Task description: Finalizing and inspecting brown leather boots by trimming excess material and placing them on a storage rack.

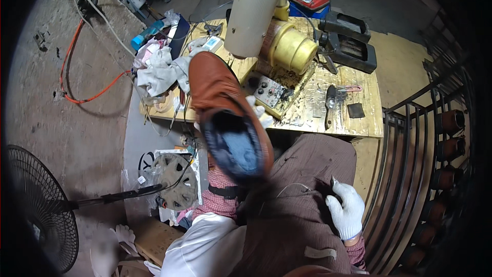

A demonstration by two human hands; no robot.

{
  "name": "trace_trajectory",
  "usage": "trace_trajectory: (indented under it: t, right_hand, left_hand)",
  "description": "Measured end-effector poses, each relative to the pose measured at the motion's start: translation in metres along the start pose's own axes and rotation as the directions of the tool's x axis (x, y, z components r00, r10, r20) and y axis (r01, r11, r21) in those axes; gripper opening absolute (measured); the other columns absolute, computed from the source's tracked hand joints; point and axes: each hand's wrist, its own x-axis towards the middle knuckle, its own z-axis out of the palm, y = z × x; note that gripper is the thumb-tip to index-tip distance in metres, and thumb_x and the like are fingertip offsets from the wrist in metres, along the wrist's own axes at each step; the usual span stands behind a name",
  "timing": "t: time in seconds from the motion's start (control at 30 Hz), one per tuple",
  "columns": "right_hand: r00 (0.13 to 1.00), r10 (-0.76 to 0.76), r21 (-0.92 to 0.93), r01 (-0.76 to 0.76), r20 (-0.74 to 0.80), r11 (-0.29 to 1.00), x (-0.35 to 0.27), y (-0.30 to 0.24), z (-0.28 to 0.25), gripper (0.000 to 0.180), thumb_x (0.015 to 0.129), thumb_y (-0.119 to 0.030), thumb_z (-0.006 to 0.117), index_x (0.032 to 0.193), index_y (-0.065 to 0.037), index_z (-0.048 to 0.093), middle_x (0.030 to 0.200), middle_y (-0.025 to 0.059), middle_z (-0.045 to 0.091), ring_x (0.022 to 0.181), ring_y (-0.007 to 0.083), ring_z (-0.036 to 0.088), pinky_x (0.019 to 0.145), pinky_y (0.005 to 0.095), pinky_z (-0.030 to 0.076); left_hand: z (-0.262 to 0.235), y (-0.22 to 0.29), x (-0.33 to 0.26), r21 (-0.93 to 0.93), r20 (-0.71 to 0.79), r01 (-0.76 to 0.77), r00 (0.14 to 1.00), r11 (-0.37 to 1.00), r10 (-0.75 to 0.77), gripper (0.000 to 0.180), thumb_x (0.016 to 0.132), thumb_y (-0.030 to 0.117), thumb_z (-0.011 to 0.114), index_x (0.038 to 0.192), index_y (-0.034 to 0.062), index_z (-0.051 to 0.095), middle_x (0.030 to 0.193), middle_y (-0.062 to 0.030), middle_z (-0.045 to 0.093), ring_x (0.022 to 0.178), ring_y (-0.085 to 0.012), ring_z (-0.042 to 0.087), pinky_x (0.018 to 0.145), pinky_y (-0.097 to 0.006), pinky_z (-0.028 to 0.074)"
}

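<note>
A brown leather shoe (220,97) is held up in front of me, its dark blue-lined opening (237,146) facing the camera and its toe pointing away toward the bench. My left hand (260,114), in a white glove, grips it from behind; only some fingers show past the shoe's right side. My right hand (346,211), also in a white glove, rests on my brown-trousered thigh with its fingers curled. A small dark pointed tool (332,181) sticks up from it. A thin pale thread (293,186) lies across my lap.
A wooden workbench (359,125) ahead carries a yellow motor machine (292,48), a white cylinder (253,10), a black clamp (348,41), a knife (330,101) and rags (159,69). A standing fan (38,210) is at the lower left, a metal railing (425,138) at the right.
</note>
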Motion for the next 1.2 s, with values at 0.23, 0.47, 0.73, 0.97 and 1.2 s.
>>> trace_trajectory:
  t: [0.23,0.47,0.73,0.97,1.2]
  right_hand:
    - [0.989,-0.14,-0.045,0.142,0.048,0.989,0.01,0.0,0.001,0.033,0.082,-0.02,0.078,0.109,-0.003,0.07,0.103,0.015,0.073,0.09,0.0329,0.071,0.078,0.0389,0.055]
    - [0.999,-0.047,-0.082,0.047,0.004,0.996,-0.006,0.01,0.003,0.034,0.079,-0.018,0.079,0.11,-0.003,0.072,0.102,0.0152,0.073,0.09,0.0323,0.071,0.079,0.038,0.056]
    - [0.999,0.002,-0.049,-0.004,-0.033,0.999,-0.008,0.032,0.006,0.034,0.077,-0.014,0.08,0.108,-0.004,0.071,0.1,0.0174,0.072,0.089,0.0344,0.071,0.079,0.0388,0.056]
    - [0.998,-0.002,-0.083,0.007,0.06,0.997,0.002,0.03,0.009,0.034,0.081,-0.021,0.078,0.111,-0.007,0.072,0.101,0.0152,0.072,0.09,0.034,0.07,0.078,0.0393,0.055]
    - [0.986,-0.134,-0.131,0.147,0.099,0.98,0.03,0.013,0.006,0.038,0.084,-0.024,0.075,0.118,-0.009,0.071,0.105,0.0133,0.072,0.091,0.0317,0.07,0.078,0.0395,0.054]
  left_hand:
    - [0.019,0.016,0.004,0.364,-0.056,0.115,0.993,0.924,-0.101,0.083,0.098,0.073,0.038,0.155,0.0129,0.037,0.153,-0.01,0.046,0.135,-0.0299,0.05,0.115,-0.046,0.041]
    - [0.036,0.029,0.033,0.427,-0.003,0.079,0.996,0.901,-0.086,0.076,0.102,0.063,0.044,0.158,0.0122,0.032,0.155,-0.0097,0.044,0.136,-0.0268,0.05,0.113,-0.044,0.043]
    - [0.043,0.051,0.073,0.716,0.067,-0.399,0.855,0.572,0.514,0.069,0.103,0.048,0.056,0.157,0.0124,0.033,0.151,-0.0085,0.047,0.13,-0.0252,0.053,0.106,-0.041,0.048]
    - [0.112,0.043,0.104,0.645,0.079,-0.465,0.83,0.607,0.552,0.095,0.098,0.033,0.068,0.164,0.0149,0.002,0.158,-0.0124,0.034,0.133,-0.0295,0.049,0.109,-0.041,0.043]
    - [0.103,0.043,0.101,0.624,0.019,-0.41,0.859,0.665,0.512,0.098,0.096,0.041,0.07,0.163,0.0114,0.005,0.156,-0.0148,0.037,0.132,-0.0297,0.05,0.106,-0.042,0.046]
